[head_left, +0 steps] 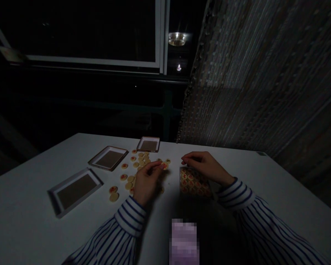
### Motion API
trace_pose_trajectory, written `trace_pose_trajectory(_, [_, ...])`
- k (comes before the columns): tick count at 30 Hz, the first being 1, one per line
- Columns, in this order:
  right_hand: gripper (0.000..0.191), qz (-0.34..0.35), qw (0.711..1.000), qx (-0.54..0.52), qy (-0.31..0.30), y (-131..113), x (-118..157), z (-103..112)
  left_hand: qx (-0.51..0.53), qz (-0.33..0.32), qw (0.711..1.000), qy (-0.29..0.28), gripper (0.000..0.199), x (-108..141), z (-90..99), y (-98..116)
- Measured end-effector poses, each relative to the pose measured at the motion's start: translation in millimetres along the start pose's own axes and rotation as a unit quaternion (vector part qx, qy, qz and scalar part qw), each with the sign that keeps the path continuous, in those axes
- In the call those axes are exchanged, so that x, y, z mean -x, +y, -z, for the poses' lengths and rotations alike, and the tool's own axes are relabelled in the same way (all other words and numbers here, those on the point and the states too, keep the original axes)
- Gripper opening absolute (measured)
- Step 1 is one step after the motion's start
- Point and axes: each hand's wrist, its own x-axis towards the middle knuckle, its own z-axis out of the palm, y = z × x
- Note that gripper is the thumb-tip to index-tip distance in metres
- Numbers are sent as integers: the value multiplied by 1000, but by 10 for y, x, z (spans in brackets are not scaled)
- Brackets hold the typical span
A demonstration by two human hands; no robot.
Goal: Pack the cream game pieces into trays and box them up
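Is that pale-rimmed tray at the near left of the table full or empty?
The tray is empty: its brown bottom shows bare, and the nearest round pieces lie outside it.

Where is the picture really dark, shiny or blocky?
Head view: nearly black beyond the white table; glare on the round light; shadow swallowing the near side of the packed discs; purplish patch broken into big squares, so its details can't be seen.

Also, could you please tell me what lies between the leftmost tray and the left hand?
Loose round pieces lie on the table between the leftmost tray and left hand, some red-marked, others plain, as the head view shows.
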Motion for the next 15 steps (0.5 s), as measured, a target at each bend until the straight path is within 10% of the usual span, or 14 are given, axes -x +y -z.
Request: trace_pose_trajectory(15, [21, 1, 999, 44, 20, 190, 173, 105, 17, -34, 998, -46, 26, 50, -389, -47])
